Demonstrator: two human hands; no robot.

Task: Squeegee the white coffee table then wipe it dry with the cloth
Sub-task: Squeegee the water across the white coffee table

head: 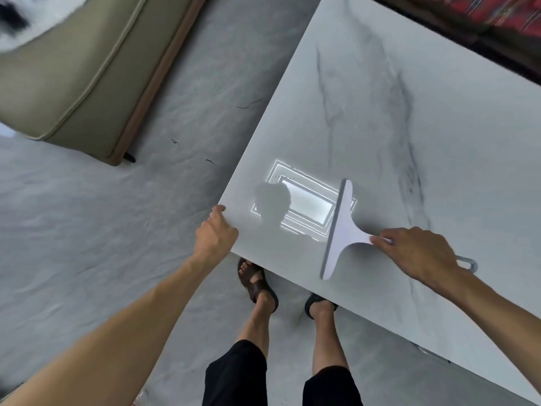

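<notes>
view: head
counter [380, 112]: white marbled top fills the frame's right; one corner sits at centre.
left grip [215, 235]: curled over that corner's edge, probably to steady the person's stance.
squeegee [342, 230]: centre-right, blade edge down on the counter, apparently set for a wiping pass.
right grip [415, 253]: fingers closed round the squeegee's handle.
cloth: not in view.

Coffee table [380, 112]: white, grey marble veining, bright rectangular light reflection. Squeegee [345, 230]: white body, grey blade edge, grey loop at the handle end. Floor [87, 230]: pale grey, faint cloudy streaks. Sofa [73, 68]: olive-khaki, tan base strip. Sandals [257, 284]: dark brown. Shorts [237, 376]: black. Rug [503, 10]: red, dark patterned. Fluffy thing [17, 16], top left: white with black.
</notes>
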